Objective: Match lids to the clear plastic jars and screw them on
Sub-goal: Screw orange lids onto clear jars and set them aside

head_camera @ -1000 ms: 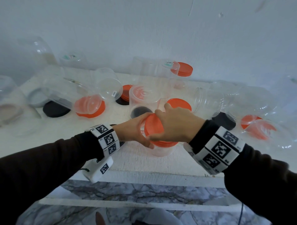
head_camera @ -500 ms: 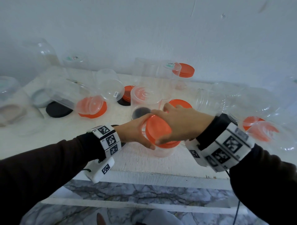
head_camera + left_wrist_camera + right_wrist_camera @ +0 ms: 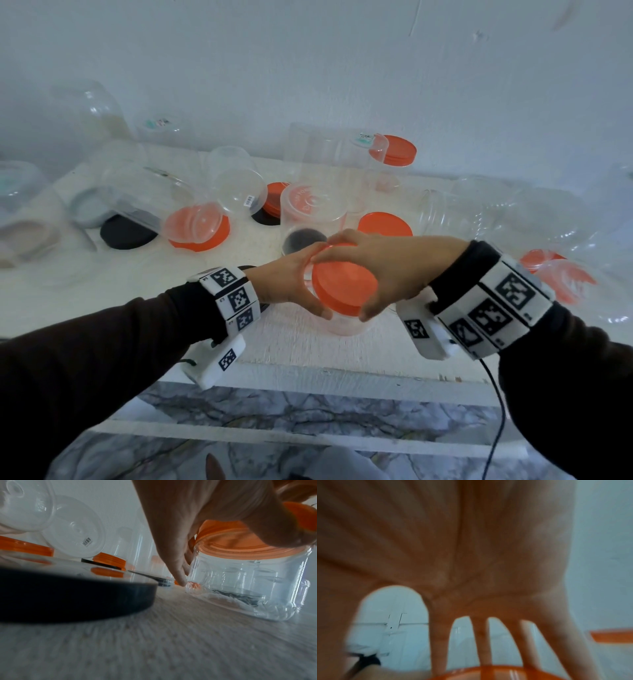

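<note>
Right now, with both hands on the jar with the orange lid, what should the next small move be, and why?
Probably one more tightening turn: the right hand grips the orange lid, which looks tilted on the clear jar, while the left hand steadies that jar.

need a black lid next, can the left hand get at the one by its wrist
Probably yes. The black lid lies flat beside the left hand with nothing on it, but that hand grips the jar and must let go first.

The right hand (image 3: 383,270) has rotated clockwise round the orange lid (image 3: 344,286).
</note>
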